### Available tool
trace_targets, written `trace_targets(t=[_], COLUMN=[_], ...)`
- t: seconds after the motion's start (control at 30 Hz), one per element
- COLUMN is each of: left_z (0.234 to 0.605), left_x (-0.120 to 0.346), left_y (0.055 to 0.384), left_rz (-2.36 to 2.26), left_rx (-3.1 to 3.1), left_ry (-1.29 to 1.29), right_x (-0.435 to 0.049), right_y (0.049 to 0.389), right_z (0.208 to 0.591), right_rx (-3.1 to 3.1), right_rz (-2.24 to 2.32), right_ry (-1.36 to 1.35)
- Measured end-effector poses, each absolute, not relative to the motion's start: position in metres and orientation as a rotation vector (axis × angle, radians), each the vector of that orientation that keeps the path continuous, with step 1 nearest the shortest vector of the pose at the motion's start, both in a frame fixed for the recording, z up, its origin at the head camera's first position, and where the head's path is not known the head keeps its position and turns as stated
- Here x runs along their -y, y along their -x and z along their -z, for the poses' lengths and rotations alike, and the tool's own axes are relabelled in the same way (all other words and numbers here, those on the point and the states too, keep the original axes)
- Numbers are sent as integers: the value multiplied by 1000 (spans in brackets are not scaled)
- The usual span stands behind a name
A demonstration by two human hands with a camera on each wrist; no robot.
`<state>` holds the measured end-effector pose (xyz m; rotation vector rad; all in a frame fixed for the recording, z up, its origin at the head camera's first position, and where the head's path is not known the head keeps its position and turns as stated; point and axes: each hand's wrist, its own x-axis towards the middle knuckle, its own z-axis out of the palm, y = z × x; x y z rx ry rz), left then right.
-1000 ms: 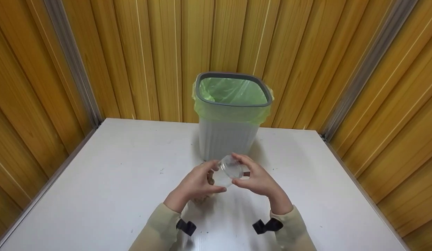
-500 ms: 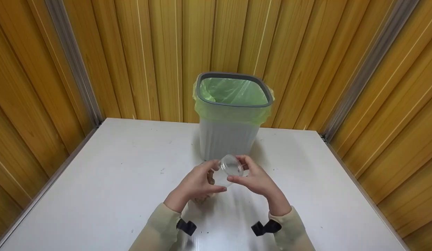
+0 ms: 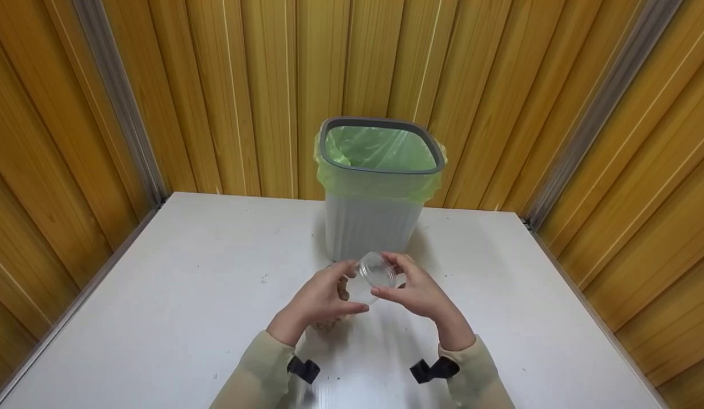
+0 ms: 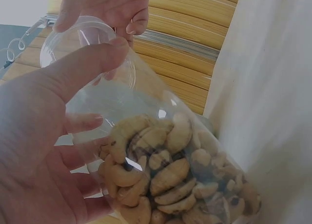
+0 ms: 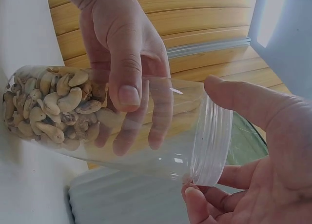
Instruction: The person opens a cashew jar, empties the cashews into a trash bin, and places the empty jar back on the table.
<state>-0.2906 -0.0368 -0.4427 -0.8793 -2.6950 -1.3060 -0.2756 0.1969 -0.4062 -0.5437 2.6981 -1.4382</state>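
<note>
A clear plastic jar (image 5: 161,121) is held tilted above the table, its mouth end raised toward the right hand. Cashews (image 4: 165,170) lie heaped in its lower end. My left hand (image 3: 317,292) grips the jar's body, thumb on one side and fingers curled round the other. At the mouth is a clear ridged screw lid (image 5: 213,141). My right hand (image 3: 417,291) pinches this lid between thumb and fingers, as the right wrist view shows. In the head view the left hand hides most of the nuts.
Behind the hands, a white trash bin (image 3: 371,227) with a grey rim and green liner bag stands on the white table (image 3: 187,295). Wood-patterned panels (image 3: 261,85) enclose the back and sides. Small dark specks dot the tabletop.
Over the last second my right thumb and fingers have shifted round the lid, the thumb a little to the left. My left hand and the jar have stayed nearly still.
</note>
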Motion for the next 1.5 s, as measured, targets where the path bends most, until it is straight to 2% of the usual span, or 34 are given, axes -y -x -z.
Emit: trace_targets(t=[0.7, 0.83, 1.1, 1.5], left_z=[444, 444, 444, 443], left_x=[37, 37, 37, 36], left_y=[292, 292, 292, 292], left_rz=[1269, 1277, 1301, 1277], left_rx=[2678, 2692, 2695, 2704], left_ry=[904, 882, 866, 882], right_x=[-200, -201, -191, -192], right_y=[273, 272, 270, 272], right_z=[405, 403, 403, 405], right_rx=[-2613, -2559, -2654, -2699], right_rz=[1458, 1481, 1489, 1467], right_ry=[760, 705, 340, 425])
